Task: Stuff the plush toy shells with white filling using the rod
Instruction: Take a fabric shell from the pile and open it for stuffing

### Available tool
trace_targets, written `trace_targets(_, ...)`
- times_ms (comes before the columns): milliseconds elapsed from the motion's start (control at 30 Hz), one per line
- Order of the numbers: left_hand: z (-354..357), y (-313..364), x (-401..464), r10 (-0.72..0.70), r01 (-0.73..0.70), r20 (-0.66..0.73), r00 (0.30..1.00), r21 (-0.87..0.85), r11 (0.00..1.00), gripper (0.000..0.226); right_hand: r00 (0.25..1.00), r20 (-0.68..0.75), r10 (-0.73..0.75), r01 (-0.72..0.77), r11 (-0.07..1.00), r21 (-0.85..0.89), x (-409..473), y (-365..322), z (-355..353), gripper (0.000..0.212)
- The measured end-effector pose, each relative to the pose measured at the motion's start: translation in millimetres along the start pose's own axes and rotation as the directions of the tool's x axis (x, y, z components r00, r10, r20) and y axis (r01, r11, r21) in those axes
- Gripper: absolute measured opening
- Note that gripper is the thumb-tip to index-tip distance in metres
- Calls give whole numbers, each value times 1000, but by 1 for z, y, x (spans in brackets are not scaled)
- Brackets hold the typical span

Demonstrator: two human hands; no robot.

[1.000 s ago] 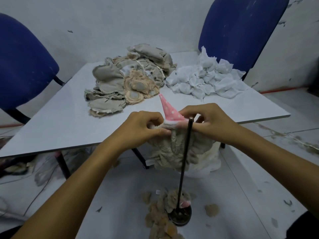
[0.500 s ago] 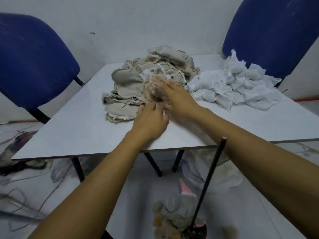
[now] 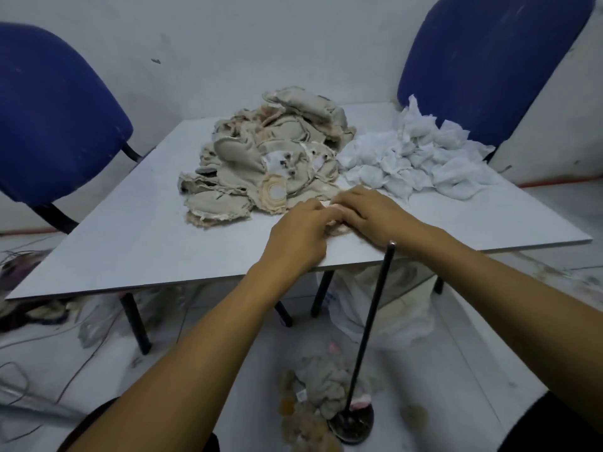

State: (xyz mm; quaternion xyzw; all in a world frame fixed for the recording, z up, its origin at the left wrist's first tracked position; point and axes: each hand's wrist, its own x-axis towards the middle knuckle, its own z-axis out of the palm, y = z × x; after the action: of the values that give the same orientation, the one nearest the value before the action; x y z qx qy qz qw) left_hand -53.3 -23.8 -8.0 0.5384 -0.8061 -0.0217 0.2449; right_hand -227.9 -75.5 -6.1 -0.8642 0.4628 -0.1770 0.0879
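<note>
A limp beige plush toy shell (image 3: pixel 332 223) is pinched between the left hand (image 3: pixel 298 234) and right hand (image 3: pixel 368 213). Being soft and light, it is best gripped at its opening for the upright black metal rod (image 3: pixel 372 321)

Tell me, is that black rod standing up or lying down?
Standing, leaning slightly: the rod rises from its round base on the floor, untouched.

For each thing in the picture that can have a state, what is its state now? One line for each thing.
Left hand: fingers curled on a small pale shell piece on the table.
Right hand: fingers on the same piece.
Rod: upright on its floor base, held by no hand.
Pile of plush shells: flat, unstuffed, heaped on the table.
White filling: loose heap beside the shells.
Plush toy on the floor: lying beside the rod's base.
</note>
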Motion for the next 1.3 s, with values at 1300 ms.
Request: trace_targets(1300, -35, 8, -14, -246, 207, 136, 960, -934, 292, 23, 975, -191, -115, 152, 969, 194, -46, -32, -41, 17)
